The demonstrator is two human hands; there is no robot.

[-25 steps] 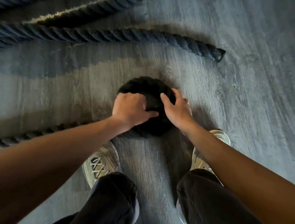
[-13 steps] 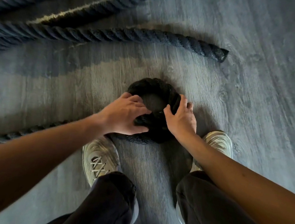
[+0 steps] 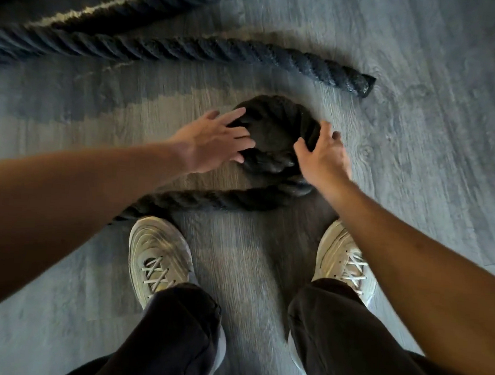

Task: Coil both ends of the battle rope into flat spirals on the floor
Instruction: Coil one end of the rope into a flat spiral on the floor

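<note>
A thick black battle rope lies on the grey wood floor. One end is wound into a small tight coil (image 3: 274, 130) just ahead of my feet. Its tail (image 3: 209, 199) runs left from the coil's near side, under my left forearm. My left hand (image 3: 214, 140) rests flat on the coil's left edge, fingers spread. My right hand (image 3: 321, 154) presses the coil's right side, fingers apart over the rope. The other rope end (image 3: 364, 85) lies straight and loose farther away, its capped tip pointing right.
More lengths of rope (image 3: 120, 17) run diagonally across the far left of the floor. My two pale sneakers (image 3: 155, 257) (image 3: 344, 260) stand close behind the coil, with dark trouser legs below. Bare floor (image 3: 434, 172) stretches to the right.
Both hands have opened from gripping the coil to flat, spread fingers on its sides. The tail now shows more fully, running left in front of my left shoe.
</note>
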